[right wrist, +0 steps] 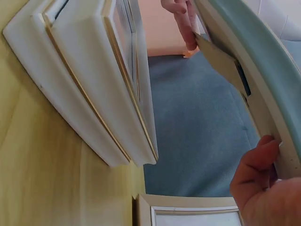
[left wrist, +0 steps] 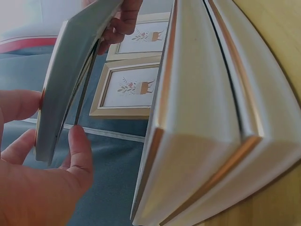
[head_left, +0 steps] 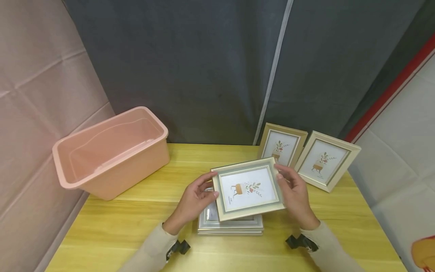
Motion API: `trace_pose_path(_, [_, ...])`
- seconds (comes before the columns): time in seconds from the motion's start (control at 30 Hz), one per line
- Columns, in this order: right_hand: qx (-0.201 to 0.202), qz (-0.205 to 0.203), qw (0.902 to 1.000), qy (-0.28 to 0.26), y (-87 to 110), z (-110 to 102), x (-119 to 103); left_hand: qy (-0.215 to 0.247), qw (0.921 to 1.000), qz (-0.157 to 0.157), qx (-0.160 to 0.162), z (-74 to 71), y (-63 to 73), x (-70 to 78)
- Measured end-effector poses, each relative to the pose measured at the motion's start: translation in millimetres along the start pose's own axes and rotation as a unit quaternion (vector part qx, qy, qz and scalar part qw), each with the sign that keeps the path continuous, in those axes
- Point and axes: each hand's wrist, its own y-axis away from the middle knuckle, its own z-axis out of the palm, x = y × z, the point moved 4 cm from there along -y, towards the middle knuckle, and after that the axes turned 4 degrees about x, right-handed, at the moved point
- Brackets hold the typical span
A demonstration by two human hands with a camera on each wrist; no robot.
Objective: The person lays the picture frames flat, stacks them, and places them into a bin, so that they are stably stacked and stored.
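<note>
Both hands hold a picture frame with a cream and pale green border, turned sideways and tilted, above a stack of silver-edged picture frames. My left hand pinches its left edge, thumb on the front. On the opposite side my right hand grips the right edge, its thumb also near the front. The left wrist view shows a thin back stand angled out behind the frame, touched by a left fingertip. From the right wrist view, this back flap also stands away from the frame's back.
Two similar picture frames, one tan and one champagne, stand upright at the back right, close together. A pink plastic bin sits at the back left of the wooden table. A dark curtain hangs behind.
</note>
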Motion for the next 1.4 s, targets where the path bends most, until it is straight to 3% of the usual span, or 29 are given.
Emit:
trace_pose_path(0.2, [-0.004, 0.059, 0.9979, -0.027, 0.7, 5.3, 3.7, -0.015, 0.9997, -0.020, 0.000, -2.0, 1.6, -1.1])
trace_pose_path(0.4, [-0.019, 0.086, 0.9954, -0.037, -0.2, 7.6, 9.5, -0.030, 0.9982, -0.052, -0.005, -7.5, 3.0, -7.6])
trace_pose_path(0.73, [-0.097, 0.053, 0.9939, 0.004, 3.4, 8.3, 16.6, -0.037, 0.9963, -0.077, 0.010, -21.4, 6.0, -11.2])
trace_pose_path(1.2, [-0.202, 0.057, 0.9772, 0.035, 16.0, 8.6, 31.4, -0.083, 0.9916, -0.098, 0.019, -31.0, 17.6, -25.5])
trace_pose_path(1.4, [-0.214, 0.041, 0.9732, 0.073, 21.8, 9.7, 36.1, -0.096, 0.9900, -0.103, 0.013, -32.1, 22.0, -30.5])
